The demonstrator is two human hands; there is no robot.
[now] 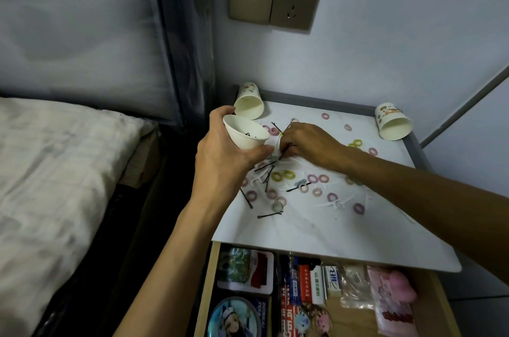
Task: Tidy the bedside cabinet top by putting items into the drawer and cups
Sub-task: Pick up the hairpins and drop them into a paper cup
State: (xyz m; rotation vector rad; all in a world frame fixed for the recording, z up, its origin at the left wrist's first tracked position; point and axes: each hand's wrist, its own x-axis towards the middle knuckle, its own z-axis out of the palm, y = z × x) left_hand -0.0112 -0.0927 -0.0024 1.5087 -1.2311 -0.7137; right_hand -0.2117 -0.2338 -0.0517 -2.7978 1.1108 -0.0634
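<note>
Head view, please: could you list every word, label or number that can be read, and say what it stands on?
"HONKAI", rotated, on the blue card beside the round badge in the drawer.
"JIB", roughly, on the small white box.
Chinese print on the red packs: too blurred to read.
On the right rear paper cup: cartoon print, no readable words.

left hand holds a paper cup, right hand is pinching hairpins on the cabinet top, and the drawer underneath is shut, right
Not quite. The drawer is open, pulled out under the cabinet top, as the head view shows. The rest stands: the left hand holds a paper cup and the right hand pinches hairpins.
</note>
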